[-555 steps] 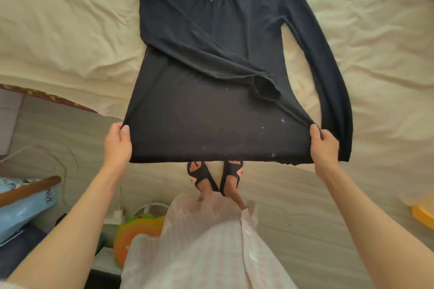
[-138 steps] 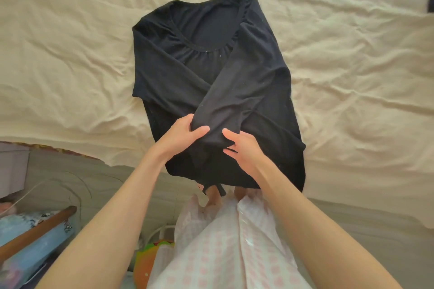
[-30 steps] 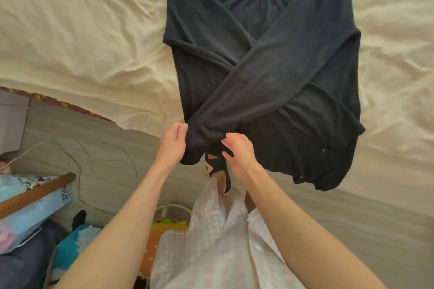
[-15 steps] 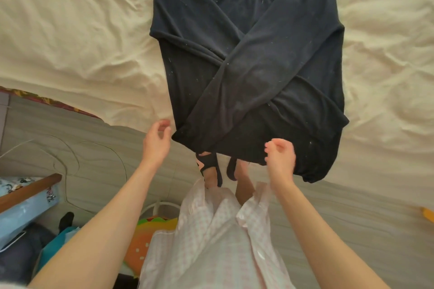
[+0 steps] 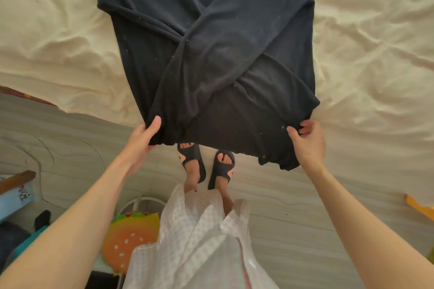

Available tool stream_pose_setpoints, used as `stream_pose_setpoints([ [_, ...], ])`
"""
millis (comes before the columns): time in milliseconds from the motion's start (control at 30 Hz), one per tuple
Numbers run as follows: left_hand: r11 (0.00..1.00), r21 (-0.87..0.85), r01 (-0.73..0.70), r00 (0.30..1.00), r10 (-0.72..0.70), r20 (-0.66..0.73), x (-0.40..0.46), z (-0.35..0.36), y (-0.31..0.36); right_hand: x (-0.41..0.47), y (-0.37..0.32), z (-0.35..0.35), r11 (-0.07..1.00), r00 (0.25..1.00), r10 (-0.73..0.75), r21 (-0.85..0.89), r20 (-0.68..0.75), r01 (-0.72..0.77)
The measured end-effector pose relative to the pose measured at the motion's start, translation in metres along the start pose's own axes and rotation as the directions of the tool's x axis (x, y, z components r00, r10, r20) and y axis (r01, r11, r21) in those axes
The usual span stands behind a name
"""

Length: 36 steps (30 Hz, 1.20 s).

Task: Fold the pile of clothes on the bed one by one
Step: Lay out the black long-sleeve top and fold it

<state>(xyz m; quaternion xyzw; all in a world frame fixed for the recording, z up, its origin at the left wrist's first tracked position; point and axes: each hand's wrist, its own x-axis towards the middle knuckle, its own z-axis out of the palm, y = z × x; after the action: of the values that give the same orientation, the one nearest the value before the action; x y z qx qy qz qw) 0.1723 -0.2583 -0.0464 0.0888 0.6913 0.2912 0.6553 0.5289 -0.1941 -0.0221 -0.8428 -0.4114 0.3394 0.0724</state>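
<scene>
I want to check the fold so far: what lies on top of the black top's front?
Both sleeves lie crossed over the black top; the sleeve from the right lies uppermost over the other sleeve. The chest beneath is mostly covered.

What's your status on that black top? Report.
Left hand and right hand each gripping a hem corner. Black long-sleeved top on the bed sheet, sleeves crossed, hem overhanging the edge. Nothing in the way.
</scene>
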Motion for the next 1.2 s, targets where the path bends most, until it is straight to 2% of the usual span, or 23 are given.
stream_pose_setpoints([
  [67, 0.999, -0.014, 0.050, 0.998, -0.049, 0.044, -0.007, 0.002, -0.029, -0.004, 0.014, -0.001, 1.000, 1.000, 0.001, -0.019, -0.012, -0.001],
  [167, 0.999, 0.013, 0.047, 0.999, -0.047, -0.027, -0.007, 0.008, -0.056, -0.011, 0.039, 0.000, 0.997, 0.990, 0.017, -0.074, -0.141, -0.028],
  [200, 0.999, 0.014, 0.039, 0.997, -0.039, -0.059, -0.007, 0.011, -0.060, -0.012, 0.047, 0.000, 0.995, 0.989, 0.034, -0.087, -0.145, -0.047],
  [333, 0.999, 0.044, 0.007, 0.979, 0.002, -0.205, -0.012, 0.017, -0.070, -0.013, 0.068, 0.004, 0.988, 0.998, 0.040, -0.154, 0.043, -0.033],
  [367, 0.999, 0.054, -0.003, 0.971, 0.016, -0.240, -0.018, 0.018, -0.072, -0.013, 0.071, 0.004, 0.992, 0.997, 0.046, -0.122, 0.064, -0.038],
  [500, 0.998, 0.062, -0.024, 0.918, 0.046, -0.393, -0.048, 0.013, -0.078, -0.015, 0.071, -0.011, 0.950, 0.965, 0.244, 0.176, 0.097, -0.258],
  [633, 0.980, 0.192, -0.046, 0.857, 0.138, -0.497, -0.085, 0.011, -0.077, -0.031, 0.075, -0.029, 0.950, 0.973, 0.222, 0.209, 0.061, -0.230],
  [733, 0.960, 0.276, -0.041, 0.851, 0.178, -0.494, -0.108, 0.011, -0.072, -0.043, 0.078, -0.037, 0.957, 0.984, 0.174, 0.227, 0.046, -0.180],
  [867, 0.995, 0.075, 0.062, 0.942, -0.033, -0.333, -0.126, 0.012, -0.070, -0.057, 0.087, -0.043, 0.977, 0.990, 0.063, 0.196, 0.127, -0.088],
  [933, 0.990, 0.036, 0.136, 0.953, -0.121, -0.278, -0.136, 0.013, -0.072, -0.066, 0.092, -0.048, 0.978, 0.978, 0.043, 0.192, 0.205, -0.083],
  [1067, 0.986, -0.065, 0.150, 0.918, -0.164, -0.362, -0.152, 0.014, -0.074, -0.074, 0.102, -0.060, 0.940, 0.922, 0.139, 0.246, 0.360, -0.238],
  [1200, 0.988, -0.098, 0.122, 0.875, -0.154, -0.459, -0.168, 0.018, -0.071, -0.081, 0.099, -0.076, 0.871, 0.880, 0.250, 0.304, 0.403, -0.387],
])
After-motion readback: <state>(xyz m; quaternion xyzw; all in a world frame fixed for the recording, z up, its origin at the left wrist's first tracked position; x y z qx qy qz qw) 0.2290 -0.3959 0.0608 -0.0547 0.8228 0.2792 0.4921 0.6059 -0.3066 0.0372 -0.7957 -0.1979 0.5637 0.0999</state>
